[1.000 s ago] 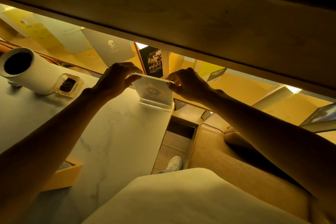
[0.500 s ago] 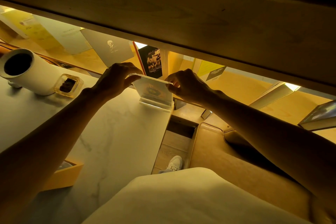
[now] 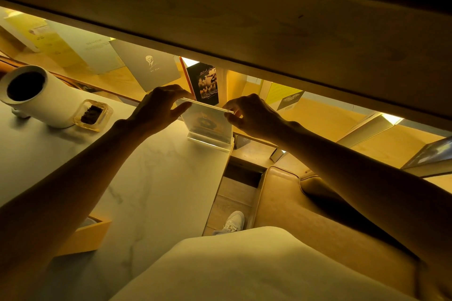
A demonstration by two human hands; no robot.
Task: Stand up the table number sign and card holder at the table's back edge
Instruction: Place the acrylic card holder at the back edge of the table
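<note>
A clear acrylic card holder (image 3: 208, 121) with a printed card inside stands upright on its base at the far right corner of the white marble table (image 3: 159, 178). My left hand (image 3: 159, 107) pinches its upper left edge. My right hand (image 3: 249, 115) pinches its upper right corner. The holder's base rests on the tabletop close to the table's right edge. No separate table number sign can be made out.
A white cylinder (image 3: 39, 95) lies on the table at far left beside a small clear dish (image 3: 93, 115) of dark contents. A yellow box (image 3: 83, 234) sits at the near left. Books (image 3: 151, 66) lean on the shelf behind. A tan seat (image 3: 305, 203) lies right.
Both hands keep hold of the card holder's top corners. The holder and hands have barely moved.
</note>
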